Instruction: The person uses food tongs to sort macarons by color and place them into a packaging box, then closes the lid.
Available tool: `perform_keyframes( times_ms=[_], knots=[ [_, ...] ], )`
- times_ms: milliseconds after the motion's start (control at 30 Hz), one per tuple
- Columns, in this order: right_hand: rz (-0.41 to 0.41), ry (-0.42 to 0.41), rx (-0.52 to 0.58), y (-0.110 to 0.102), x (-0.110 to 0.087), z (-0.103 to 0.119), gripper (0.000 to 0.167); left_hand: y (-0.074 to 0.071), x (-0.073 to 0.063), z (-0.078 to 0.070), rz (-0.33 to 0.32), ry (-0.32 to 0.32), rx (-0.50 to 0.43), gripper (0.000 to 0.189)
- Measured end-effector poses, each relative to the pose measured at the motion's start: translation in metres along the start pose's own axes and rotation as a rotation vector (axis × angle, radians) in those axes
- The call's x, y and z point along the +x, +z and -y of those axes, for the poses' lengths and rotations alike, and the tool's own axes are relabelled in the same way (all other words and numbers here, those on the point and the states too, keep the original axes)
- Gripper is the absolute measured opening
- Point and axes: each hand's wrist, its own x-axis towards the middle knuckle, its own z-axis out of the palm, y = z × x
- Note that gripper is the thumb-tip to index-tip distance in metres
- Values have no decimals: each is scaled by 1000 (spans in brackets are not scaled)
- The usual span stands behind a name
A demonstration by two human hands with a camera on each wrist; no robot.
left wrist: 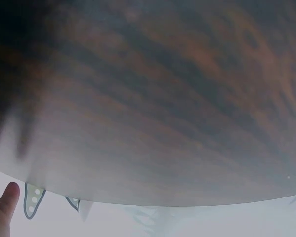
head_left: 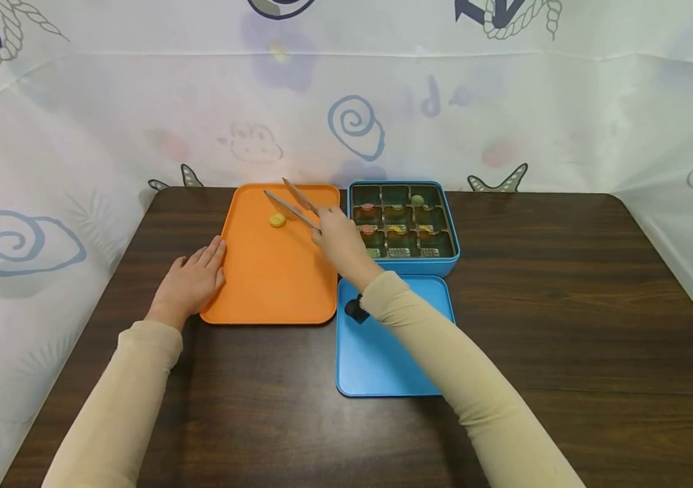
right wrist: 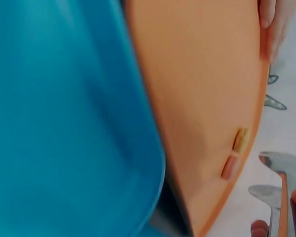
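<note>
My right hand grips metal tongs over the far part of an orange tray. The tong arms stand apart with nothing between their tips. Below them on the tray lies a small yellow macaron-like piece. In the right wrist view, a yellow piece and a pink piece lie close together, and the tongs show at lower right. My left hand rests against the tray's left edge, fingers extended. The left wrist view catches only fingertips and blurred tabletop.
Right of the orange tray stands a blue box with dark compartments, several holding small coloured pieces. Nearer lies a blue tray, partly under my right forearm. All stand on a dark wooden table, with a printed cloth behind.
</note>
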Motion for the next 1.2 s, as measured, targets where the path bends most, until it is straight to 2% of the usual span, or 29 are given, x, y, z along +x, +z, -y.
perform_keyframes(
  times_ms=[133,300,567,900,1200],
  knots=[
    [-40,12,32,10,0,5,40,-1,0,0,16,-4,-8,60],
    [-82,38,20,19,-1,8,41,-1,0,1,29,-8,-18,60],
    [-55,87,63,26,4,3,39,1,1,2,15,-1,-21,59],
    [-34,104,39,27,6,0,34,1,2,1,24,-5,-23,60],
    [-57,85,82,25,4,2,27,1,1,1,20,-10,-24,59]
  ],
)
